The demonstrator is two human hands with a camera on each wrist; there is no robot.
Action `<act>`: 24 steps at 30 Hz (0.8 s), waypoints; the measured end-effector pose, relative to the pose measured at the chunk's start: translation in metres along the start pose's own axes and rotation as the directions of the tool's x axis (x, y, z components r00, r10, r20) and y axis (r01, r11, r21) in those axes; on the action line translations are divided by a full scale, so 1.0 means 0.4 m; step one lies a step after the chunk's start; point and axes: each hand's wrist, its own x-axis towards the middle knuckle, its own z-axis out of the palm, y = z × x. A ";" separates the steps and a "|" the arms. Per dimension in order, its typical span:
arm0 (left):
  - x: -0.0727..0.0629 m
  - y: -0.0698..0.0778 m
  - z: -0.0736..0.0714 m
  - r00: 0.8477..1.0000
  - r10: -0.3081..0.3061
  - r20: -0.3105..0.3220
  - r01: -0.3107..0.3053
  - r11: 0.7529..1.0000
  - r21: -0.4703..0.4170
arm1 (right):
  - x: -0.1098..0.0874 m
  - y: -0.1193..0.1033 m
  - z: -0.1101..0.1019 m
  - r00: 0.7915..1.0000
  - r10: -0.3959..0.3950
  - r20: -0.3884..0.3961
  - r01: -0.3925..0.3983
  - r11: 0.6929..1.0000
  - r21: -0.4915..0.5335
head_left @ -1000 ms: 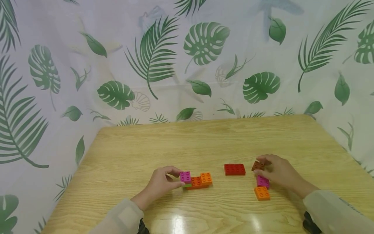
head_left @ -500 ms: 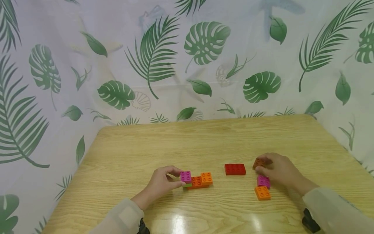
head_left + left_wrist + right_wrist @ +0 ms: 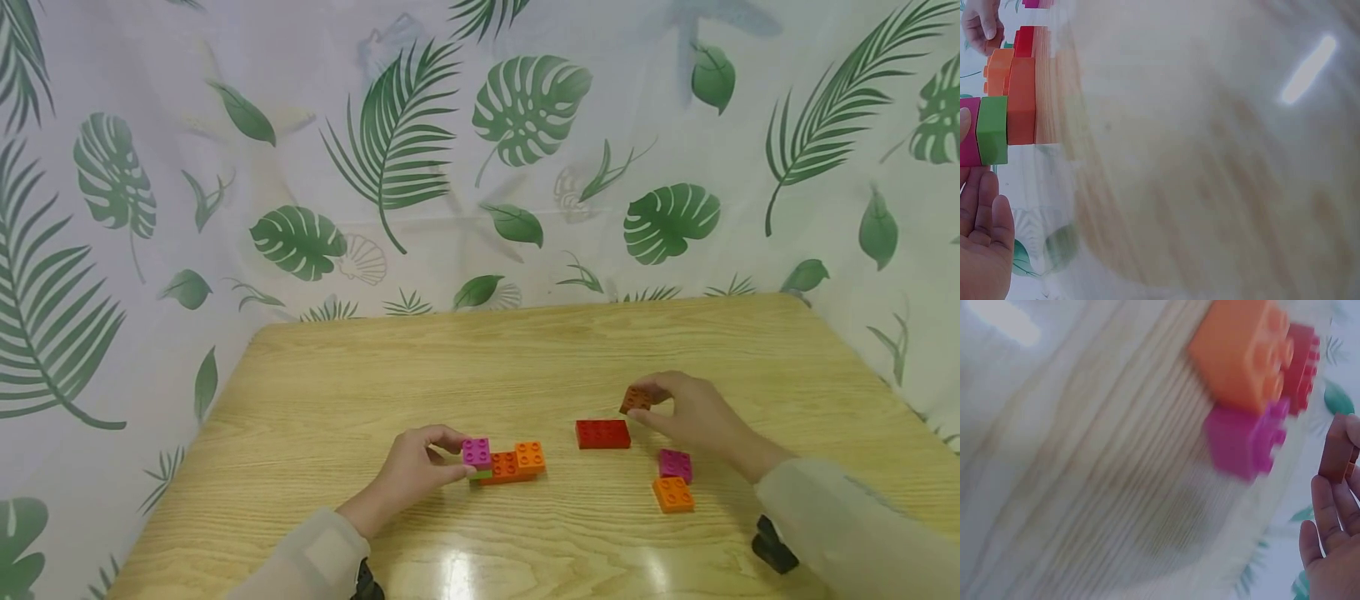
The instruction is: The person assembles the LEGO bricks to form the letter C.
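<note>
My left hand (image 3: pixel 416 467) pinches the magenta brick (image 3: pixel 476 452) at the left end of a small stack. Under that brick sits a green brick (image 3: pixel 992 130), joined to a longer dark orange brick (image 3: pixel 1021 100). A light orange brick (image 3: pixel 529 457) tops the stack's right end. My right hand (image 3: pixel 693 417) holds a small brown brick (image 3: pixel 637 400) between thumb and fingers, raised behind and right of the red brick (image 3: pixel 603 434). In the right wrist view the brown brick (image 3: pixel 1337 450) shows its smooth side against the fingertips.
A loose magenta brick (image 3: pixel 675 465) and an orange brick (image 3: pixel 673 494) lie close together on the wooden table (image 3: pixel 360 367), nearer than the right hand. A leaf-patterned cloth (image 3: pixel 450 167) hangs behind the table's far edge.
My right hand has lifted the brown brick from behind the loose magenta brick and carried it left toward the red brick. The left hand and its stack have stayed put.
</note>
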 end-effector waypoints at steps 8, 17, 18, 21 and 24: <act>0.000 -0.001 -0.001 1.000 -0.001 0.002 0.001 1.000 0.003 | 0.030 -0.074 0.056 0.997 -0.076 0.030 0.074 0.995 0.062; 0.001 -0.003 0.000 1.000 0.001 0.001 -0.001 1.000 0.006 | 0.071 -0.155 0.093 0.973 -0.226 0.056 0.222 0.972 0.073; 0.001 -0.003 0.000 1.000 0.000 0.001 0.000 1.000 0.006 | 0.075 -0.164 0.097 0.970 -0.236 0.061 0.231 0.970 0.075; 0.001 -0.004 0.001 1.000 -0.007 0.002 0.006 1.000 0.004 | 0.086 -0.192 0.108 0.962 -0.263 0.071 0.257 0.963 0.080; 0.001 -0.003 0.001 1.000 -0.006 0.002 0.006 1.000 0.004 | 0.095 -0.217 0.118 0.953 -0.292 0.078 0.286 0.955 0.082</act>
